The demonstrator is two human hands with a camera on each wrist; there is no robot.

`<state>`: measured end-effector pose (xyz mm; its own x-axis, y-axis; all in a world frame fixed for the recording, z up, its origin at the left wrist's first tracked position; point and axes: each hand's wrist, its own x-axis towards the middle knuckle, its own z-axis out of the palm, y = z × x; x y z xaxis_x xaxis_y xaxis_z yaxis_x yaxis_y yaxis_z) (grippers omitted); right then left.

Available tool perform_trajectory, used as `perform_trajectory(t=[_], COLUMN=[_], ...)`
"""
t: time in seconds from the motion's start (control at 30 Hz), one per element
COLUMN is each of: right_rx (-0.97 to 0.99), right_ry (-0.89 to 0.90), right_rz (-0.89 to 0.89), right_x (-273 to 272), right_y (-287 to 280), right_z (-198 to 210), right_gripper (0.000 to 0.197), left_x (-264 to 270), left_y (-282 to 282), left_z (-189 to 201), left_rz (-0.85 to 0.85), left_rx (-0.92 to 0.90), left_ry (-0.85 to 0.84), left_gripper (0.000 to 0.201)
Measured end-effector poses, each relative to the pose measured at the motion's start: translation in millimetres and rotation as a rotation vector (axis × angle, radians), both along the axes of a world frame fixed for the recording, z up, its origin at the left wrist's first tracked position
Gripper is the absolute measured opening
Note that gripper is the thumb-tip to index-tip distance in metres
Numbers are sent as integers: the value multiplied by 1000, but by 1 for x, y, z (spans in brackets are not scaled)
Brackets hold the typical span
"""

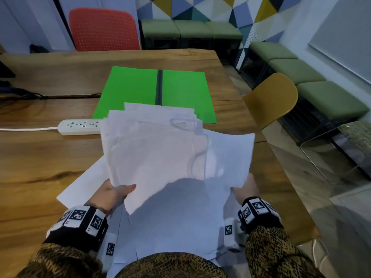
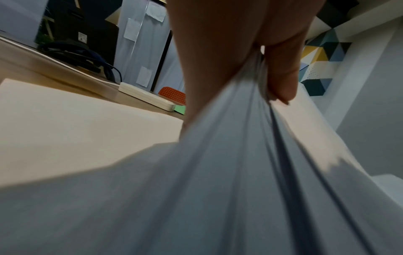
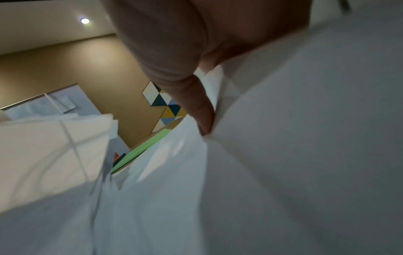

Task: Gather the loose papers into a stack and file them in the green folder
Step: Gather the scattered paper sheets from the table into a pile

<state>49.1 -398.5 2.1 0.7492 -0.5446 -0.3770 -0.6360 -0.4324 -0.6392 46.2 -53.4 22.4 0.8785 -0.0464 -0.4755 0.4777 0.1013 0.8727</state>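
The green folder (image 1: 152,91) lies open and flat on the wooden table (image 1: 40,161), its dark spine in the middle. Nearer me, my left hand (image 1: 114,194) pinches a fanned bunch of white papers (image 1: 152,149) at its lower left edge, thumb on top; the left wrist view shows the sheets (image 2: 240,155) squeezed between thumb and fingers (image 2: 281,81). My right hand (image 1: 246,189) grips a single larger white sheet (image 1: 226,157) at its lower right corner, seen in the right wrist view under my fingers (image 3: 196,107). More white sheets (image 1: 84,185) lie flat underneath.
A white power strip (image 1: 80,126) with its cable lies left of the papers. A red chair (image 1: 104,29) stands behind the table, a yellow chair (image 1: 275,99) at its right side. Green benches (image 1: 301,73) line the wall. Dark cables (image 1: 20,93) lie at far left.
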Motion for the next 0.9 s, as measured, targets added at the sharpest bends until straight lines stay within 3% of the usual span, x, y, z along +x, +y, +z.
perform_trajectory(t=[0.1, 0.17, 0.23, 0.37, 0.47, 0.57, 0.7, 0.83, 0.9], right_rx=[-65, -194, -197, 25, 119, 101, -145, 79, 45], right_ry=[75, 175, 232, 147, 98, 33, 100, 78, 50], right_rz=[132, 135, 135, 222, 314, 391, 571, 588, 545], right_x=[6, 10, 12, 20, 21, 22, 29, 38, 47], right_y=[12, 12, 14, 21, 28, 35, 46, 53, 49], right_z=[4, 6, 11, 11, 7, 7, 9, 13, 11], right_gripper=[39, 43, 56, 65, 47, 37, 46, 52, 51], left_x=[0, -1, -1, -1, -1, -2, -2, -2, -4], left_y=[-1, 0, 1, 2, 3, 4, 5, 7, 8], left_z=[4, 4, 2, 5, 5, 5, 3, 1, 2], left_rz=[-23, -14, -15, -29, -39, -31, -26, -21, -24], left_rx=[14, 19, 12, -13, -22, -39, -66, -93, -91], left_ry=[27, 33, 40, 52, 47, 40, 32, -4, -40], left_gripper=[34, 29, 33, 39, 49, 45, 48, 63, 64])
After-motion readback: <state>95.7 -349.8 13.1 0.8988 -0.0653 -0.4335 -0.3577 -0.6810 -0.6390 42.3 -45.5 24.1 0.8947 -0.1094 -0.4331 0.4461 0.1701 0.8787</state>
